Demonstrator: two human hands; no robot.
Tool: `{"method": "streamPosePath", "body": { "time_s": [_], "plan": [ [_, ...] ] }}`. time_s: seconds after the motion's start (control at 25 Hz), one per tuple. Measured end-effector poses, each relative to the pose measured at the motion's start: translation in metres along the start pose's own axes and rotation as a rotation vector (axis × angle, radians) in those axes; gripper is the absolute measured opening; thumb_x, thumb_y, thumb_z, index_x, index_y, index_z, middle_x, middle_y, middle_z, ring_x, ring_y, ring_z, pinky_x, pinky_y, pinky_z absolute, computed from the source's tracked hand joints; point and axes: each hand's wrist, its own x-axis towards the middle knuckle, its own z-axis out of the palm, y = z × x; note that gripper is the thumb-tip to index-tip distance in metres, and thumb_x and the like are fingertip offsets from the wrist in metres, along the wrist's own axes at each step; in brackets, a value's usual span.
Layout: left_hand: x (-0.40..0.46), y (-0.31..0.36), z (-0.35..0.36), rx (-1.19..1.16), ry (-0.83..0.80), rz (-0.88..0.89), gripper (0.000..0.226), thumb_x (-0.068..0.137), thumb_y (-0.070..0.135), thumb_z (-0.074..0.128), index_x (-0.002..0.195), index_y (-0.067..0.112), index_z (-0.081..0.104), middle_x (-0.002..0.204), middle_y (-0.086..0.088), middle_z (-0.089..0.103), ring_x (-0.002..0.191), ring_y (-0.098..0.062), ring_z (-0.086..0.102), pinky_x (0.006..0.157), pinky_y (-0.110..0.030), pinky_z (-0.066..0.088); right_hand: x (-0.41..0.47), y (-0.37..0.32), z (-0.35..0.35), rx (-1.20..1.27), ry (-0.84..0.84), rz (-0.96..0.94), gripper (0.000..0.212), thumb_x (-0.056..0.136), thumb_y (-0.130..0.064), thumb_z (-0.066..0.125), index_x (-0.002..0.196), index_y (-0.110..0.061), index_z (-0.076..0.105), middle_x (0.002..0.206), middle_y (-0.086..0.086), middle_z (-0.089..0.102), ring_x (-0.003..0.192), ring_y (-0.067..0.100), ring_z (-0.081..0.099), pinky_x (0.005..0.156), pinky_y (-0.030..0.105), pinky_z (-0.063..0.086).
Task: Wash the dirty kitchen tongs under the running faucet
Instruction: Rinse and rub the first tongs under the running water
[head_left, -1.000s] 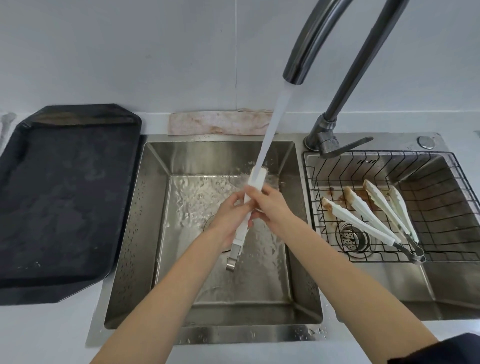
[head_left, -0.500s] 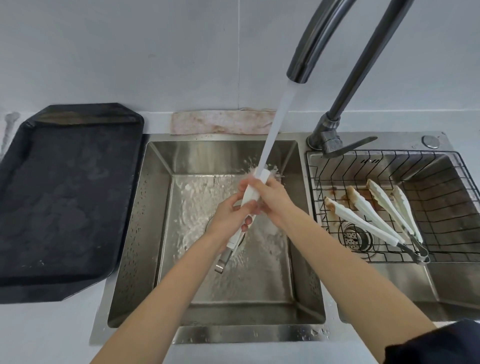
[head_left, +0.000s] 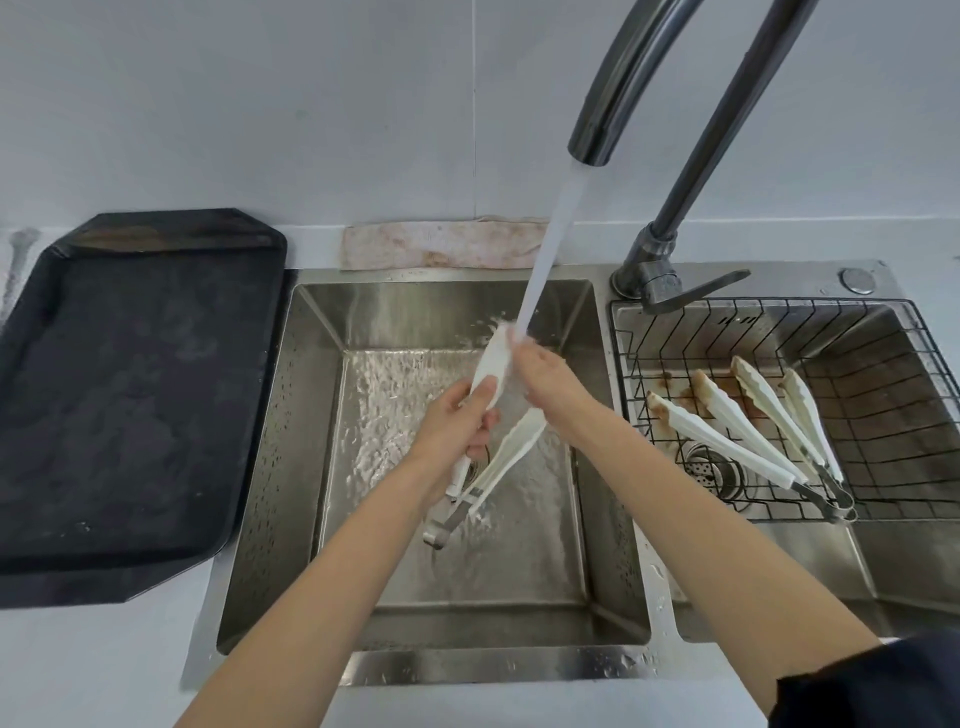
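Both forearms extend forward from the lower edge of the view and converge over the left sink basin, which is set into the white desk. The left hand has its grip closed around one white arm of the tongs, thumb lying on top, wrist angled inward; the metal hinge end of the tongs points down toward the person. The tongs are spread open, and the second arm hangs lower, over the basin floor. The right hand is bent at the wrist with its fingers curled against the raised arm's tip; whether this grip fully encloses the tip cannot be told. The water stream from the faucet lands on that tip. To the right, a wire basket holds two more stained tongs. At far left lies a black tray; a cloth lies behind the basin.
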Motion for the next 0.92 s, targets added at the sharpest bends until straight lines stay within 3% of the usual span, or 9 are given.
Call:
{"method": "streamPosePath", "body": {
  "time_s": [0.12,0.2,0.28,0.32,0.4,0.56,0.64,0.76,0.92],
  "plan": [
    [0.005,0.008,-0.006,-0.178,0.010,-0.022,0.014,0.096,0.033,0.044,0.101,0.022,0.050,0.043,0.012,0.042,0.030,0.001,0.028,0.031,-0.010,0.024,0.004,0.016,-0.007,-0.014,0.277,-0.113,0.043,0.100,-0.031,0.032,0.133,-0.010,0.050,0.132,0.006,0.056,0.127,0.022,0.050,0.108,0.036,0.036],
    [0.010,0.014,-0.011,-0.286,0.041,-0.069,0.017,0.094,0.040,0.043,0.103,0.027,0.049,0.038,0.011,0.038,0.028,-0.001,0.026,0.030,-0.011,0.022,0.001,0.030,-0.010,-0.074,0.404,-0.156,0.043,0.100,-0.023,0.035,0.140,-0.011,0.040,0.145,0.009,0.044,0.133,0.023,0.043,0.109,0.032,0.032],
    [0.013,0.017,-0.014,-0.447,0.027,-0.121,0.020,0.092,0.045,0.044,0.098,0.027,0.050,0.035,0.009,0.037,0.026,-0.001,0.026,0.028,-0.011,0.021,0.000,0.037,-0.009,0.068,0.345,-0.067,0.050,0.099,-0.024,0.036,0.147,-0.012,0.027,0.150,0.010,0.036,0.135,0.024,0.040,0.112,0.034,0.030],
    [0.013,0.018,-0.016,-0.541,0.007,-0.146,0.023,0.091,0.047,0.044,0.090,0.025,0.052,0.034,0.007,0.038,0.025,-0.002,0.028,0.027,-0.010,0.021,0.002,0.036,-0.008,0.235,0.279,0.018,0.051,0.099,-0.026,0.037,0.147,-0.013,0.026,0.144,0.011,0.044,0.128,0.024,0.047,0.111,0.038,0.034],
    [0.013,0.017,-0.020,-0.681,-0.026,-0.192,0.031,0.090,0.048,0.044,0.078,0.021,0.053,0.033,0.006,0.039,0.023,-0.002,0.030,0.025,-0.010,0.020,0.004,0.031,-0.008,0.620,0.107,0.120,0.045,0.099,-0.029,0.037,0.141,-0.010,0.037,0.112,0.008,0.063,0.100,0.020,0.061,0.093,0.036,0.049],
    [0.014,0.011,-0.023,-0.742,-0.059,-0.238,0.039,0.089,0.054,0.041,0.078,0.019,0.054,0.033,0.006,0.038,0.022,-0.002,0.029,0.023,-0.010,0.021,-0.004,0.017,-0.013,0.869,-0.043,0.075,0.024,0.097,-0.027,0.045,0.103,-0.009,0.060,0.078,0.001,0.063,0.066,0.011,0.061,0.069,0.025,0.055],
    [0.017,0.009,-0.021,-0.653,-0.051,-0.254,0.044,0.089,0.058,0.037,0.086,0.018,0.057,0.039,0.007,0.041,0.025,-0.002,0.031,0.026,-0.011,0.026,-0.012,0.008,-0.018,0.867,-0.061,0.015,0.018,0.096,-0.026,0.047,0.088,-0.016,0.060,0.069,-0.002,0.057,0.057,0.008,0.057,0.061,0.023,0.052],
    [0.024,0.005,-0.008,-0.445,-0.042,-0.264,0.051,0.092,0.056,0.030,0.099,0.014,0.058,0.062,0.002,0.054,0.042,-0.007,0.050,0.046,-0.019,0.045,-0.021,-0.005,-0.029,0.793,-0.043,-0.094,0.012,0.095,-0.023,0.050,0.102,-0.018,0.059,0.070,-0.005,0.053,0.058,0.007,0.053,0.056,0.021,0.048],
    [0.026,0.006,0.012,-0.463,-0.108,-0.248,0.041,0.097,0.041,0.032,0.093,0.009,0.058,0.091,-0.005,0.068,0.084,-0.017,0.065,0.078,-0.036,0.053,-0.031,-0.015,-0.043,0.691,0.025,-0.196,0.035,0.093,-0.017,0.052,0.129,-0.014,0.053,0.081,-0.006,0.059,0.072,0.008,0.055,0.067,0.023,0.046]
  ]
}}
